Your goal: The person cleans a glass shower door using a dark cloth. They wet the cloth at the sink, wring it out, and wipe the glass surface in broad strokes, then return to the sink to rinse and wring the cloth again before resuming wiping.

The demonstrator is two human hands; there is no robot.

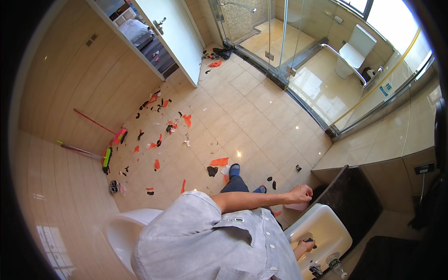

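My left arm reaches across toward the dark panel, and my left hand [300,194] is curled with its fingertips drawn together. Whatever it may hold is too small to make out. Under it, partly covered by the hand, is a pale pink thing [295,206] beside the washbasin. Inside the white washbasin [343,229] my right hand [304,247] is closed on a small dark object [310,241], whose kind I cannot tell. A tap [316,269] and a clear bottle [335,265] are at the basin's near end.
Orange and black scraps [219,161] litter the tiled floor. A pink broom [120,135] and a green broom [107,157] lean at the left wall, by a white urinal-like fixture [123,228]. Beyond are an open door [175,37], glass shower panels [280,46] and a toilet [357,51].
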